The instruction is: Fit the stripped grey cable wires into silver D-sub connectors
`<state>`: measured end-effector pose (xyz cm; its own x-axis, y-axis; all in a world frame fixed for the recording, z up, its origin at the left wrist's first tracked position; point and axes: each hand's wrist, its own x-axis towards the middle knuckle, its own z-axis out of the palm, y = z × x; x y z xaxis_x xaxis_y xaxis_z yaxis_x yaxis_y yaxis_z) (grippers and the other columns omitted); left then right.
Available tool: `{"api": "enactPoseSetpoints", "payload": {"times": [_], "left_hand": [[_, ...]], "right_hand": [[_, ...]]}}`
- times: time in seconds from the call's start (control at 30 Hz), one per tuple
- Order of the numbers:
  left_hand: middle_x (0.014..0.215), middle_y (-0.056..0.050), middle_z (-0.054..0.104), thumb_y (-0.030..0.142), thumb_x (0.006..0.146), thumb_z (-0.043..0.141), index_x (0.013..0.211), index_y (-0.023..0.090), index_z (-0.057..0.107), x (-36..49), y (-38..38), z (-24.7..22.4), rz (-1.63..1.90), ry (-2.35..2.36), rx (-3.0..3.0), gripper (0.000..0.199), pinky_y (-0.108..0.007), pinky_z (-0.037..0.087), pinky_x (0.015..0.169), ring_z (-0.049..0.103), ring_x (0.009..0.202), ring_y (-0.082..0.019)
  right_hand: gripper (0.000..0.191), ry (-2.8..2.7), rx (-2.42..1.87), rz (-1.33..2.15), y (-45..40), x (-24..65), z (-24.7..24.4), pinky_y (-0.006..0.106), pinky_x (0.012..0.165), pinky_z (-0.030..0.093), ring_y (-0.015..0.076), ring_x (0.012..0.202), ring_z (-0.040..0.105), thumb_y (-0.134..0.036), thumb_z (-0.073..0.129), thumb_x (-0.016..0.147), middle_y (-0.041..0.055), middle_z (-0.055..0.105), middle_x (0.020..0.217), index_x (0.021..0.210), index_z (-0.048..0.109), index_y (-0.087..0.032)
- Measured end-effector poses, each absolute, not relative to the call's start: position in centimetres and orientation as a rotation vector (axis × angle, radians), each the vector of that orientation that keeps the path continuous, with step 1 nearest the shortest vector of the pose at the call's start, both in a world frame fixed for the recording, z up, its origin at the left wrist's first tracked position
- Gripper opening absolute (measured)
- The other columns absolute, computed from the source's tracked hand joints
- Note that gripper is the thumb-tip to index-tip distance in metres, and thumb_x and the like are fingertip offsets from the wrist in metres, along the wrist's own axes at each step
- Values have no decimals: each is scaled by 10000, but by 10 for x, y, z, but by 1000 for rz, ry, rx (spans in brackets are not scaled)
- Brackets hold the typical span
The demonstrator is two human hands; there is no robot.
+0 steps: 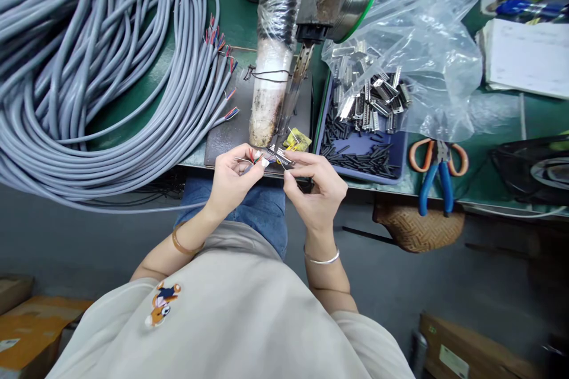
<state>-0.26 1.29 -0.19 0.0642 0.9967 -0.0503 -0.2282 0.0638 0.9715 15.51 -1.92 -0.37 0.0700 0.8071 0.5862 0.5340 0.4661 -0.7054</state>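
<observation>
Near the table's front edge, my left hand (233, 180) pinches thin coloured wires (254, 157). Close beside it on the right, my right hand (316, 188) is closed, with thumb and forefinger at a thin wire end. A small metal connector (281, 156) lies between both hands, touching the right fingers. Just above the hands is the soldering iron (291, 95), pointing down beside a white, stained tube (269, 86). A crumpled yellow piece (297, 140) sits behind the right fingers on the dark board (224, 141).
Grey cables (133, 172) cover the left side. At right stands a blue tray (400, 157) holding connectors (377, 98) and black sleeves (368, 157), partly under a plastic bag (427, 41). Pliers (440, 174) overhang the edge. A solder spool (362, 0) hangs above.
</observation>
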Motion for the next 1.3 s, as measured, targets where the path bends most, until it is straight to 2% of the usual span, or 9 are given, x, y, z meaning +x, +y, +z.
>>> {"api": "enactPoseSetpoints", "payload": {"times": [0.13, 0.3, 0.57, 0.73, 0.93, 1.3], "left_hand": [[664, 35, 573, 239, 754, 778, 683, 168, 607, -1, 11, 0, 1295, 1079, 1076, 198, -158, 430, 558, 501, 582, -62], [696, 15, 649, 208, 793, 721, 706, 169, 621, 1, 7, 2, 1356, 1094, 1179, 139, -161, 471, 590, 568, 622, -78], [738, 4, 675, 173, 801, 703, 716, 172, 612, 1, 3, -1, 1298, 1130, 1237, 124, -162, 485, 604, 579, 636, -82], [737, -3, 687, 183, 788, 692, 708, 170, 621, 1, 4, -2, 1309, 1139, 1237, 108, -167, 492, 610, 596, 649, -91], [717, 2, 682, 178, 795, 680, 729, 170, 657, 3, 4, 2, 1338, 1183, 1287, 71, -177, 457, 568, 565, 604, -87], [695, 14, 634, 183, 801, 701, 705, 173, 616, 2, 1, -2, 1348, 1154, 1213, 129, -175, 423, 558, 514, 584, -73]], "right_hand": [[175, -1603, -1184, 275, -17, 153, -2, 341, 782, 656, 184, 892, 777, -78, 720, 852, 20, 811, 1040, 831, 679, -247], [181, -1630, -1190, 183, -17, 151, 1, 322, 762, 659, 172, 847, 777, -72, 730, 848, 24, 811, 1057, 840, 694, -250], [210, -1736, -1174, 43, -22, 152, -4, 279, 747, 652, 161, 842, 787, -48, 707, 847, 51, 818, 1081, 855, 635, -245], [182, -1671, -1202, 109, -21, 150, -7, 301, 815, 648, 175, 927, 794, -76, 711, 869, 34, 819, 1047, 871, 648, -247], [152, -1592, -1235, 158, -18, 145, -3, 365, 830, 656, 197, 914, 786, -114, 739, 875, 21, 812, 1030, 866, 698, -259], [154, -1506, -1225, 332, -21, 146, -5, 367, 868, 647, 188, 938, 780, -101, 746, 861, 24, 808, 1012, 829, 688, -241]]}}
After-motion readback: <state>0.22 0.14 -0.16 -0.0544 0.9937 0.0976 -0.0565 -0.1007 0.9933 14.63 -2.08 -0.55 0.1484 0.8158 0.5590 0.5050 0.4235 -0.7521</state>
